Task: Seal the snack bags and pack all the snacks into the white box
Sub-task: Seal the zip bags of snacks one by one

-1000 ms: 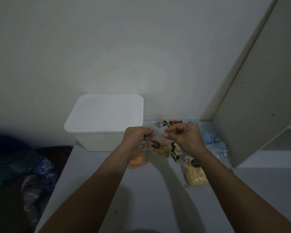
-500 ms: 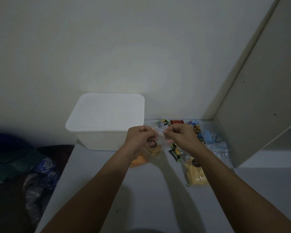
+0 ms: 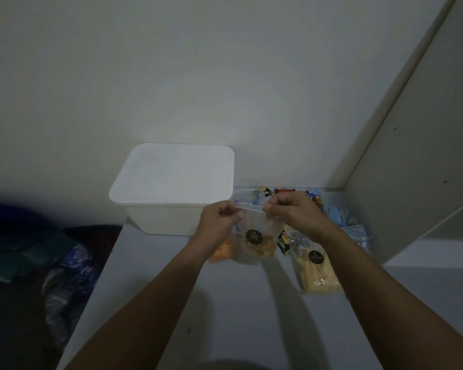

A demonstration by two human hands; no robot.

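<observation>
The main risk, judging from how things sit, is a seal that only half closes: the clear plastic zip bag of golden-brown snack pieces with a round black label [image 3: 257,240] hangs by its top strip alone, and if the pinching fingers skip a stretch of the strip, the mouth could stay partly open and spill pieces once the bag is laid in the box. A second risk is a slip: the thin film is slick, and a loosened pinch on either side would let the bag swing or drop onto the pale grey tabletop [image 3: 233,316]. The white rectangular plastic box [image 3: 171,182] has its lid on, so packing cannot begin until that lid is lifted off.

The left hand [image 3: 219,220] has its fingers curled tight, thumb against forefinger, pinching the left end of the bag's top strip. The right hand [image 3: 292,212] is likewise curled and pinches the strip's right part, so the strip runs taut between them. The bag hangs above the tabletop, just in front of the box's right corner. Beneath it lies a clear bag of orange snacks [image 3: 223,252], and to the right rests a clear bag of pale yellow sticks with a black label [image 3: 317,273], with small coloured wrapped packets [image 3: 332,212] behind against the wall
</observation>
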